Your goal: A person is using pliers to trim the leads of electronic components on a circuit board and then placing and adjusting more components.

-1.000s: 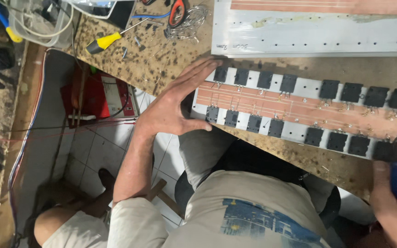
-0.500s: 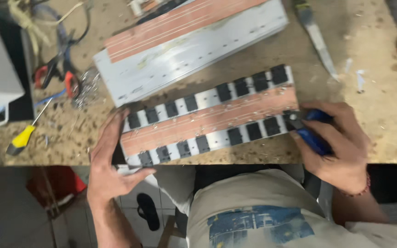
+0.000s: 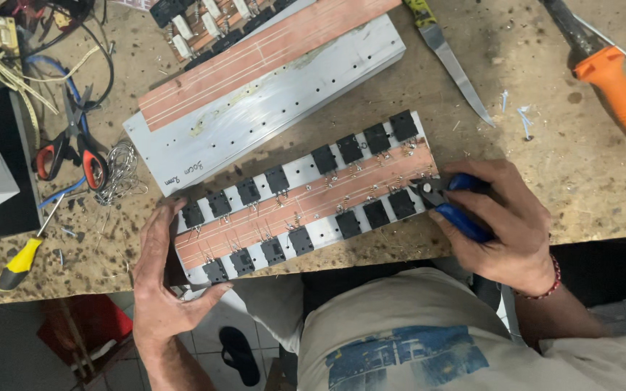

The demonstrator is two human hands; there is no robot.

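A long copper-clad circuit board (image 3: 306,204) with two rows of black square transistors lies on a pale metal bar at the bench's front edge. My left hand (image 3: 159,279) presses flat against the board's left end. My right hand (image 3: 505,221) grips blue-handled cutting pliers (image 3: 452,197), whose jaws touch the component leads at the board's right end.
A second copper board on a grey drilled metal plate (image 3: 269,94) lies behind. A knife (image 3: 449,56) and an orange-handled tool (image 3: 621,90) lie at the back right. Red-handled scissors (image 3: 74,148), a wire bundle and a yellow screwdriver (image 3: 23,257) lie at the left.
The view swung right and steadied over the board. My right hand brought the blue pliers from the far right edge onto the board's right end. My left hand stayed at the left end.
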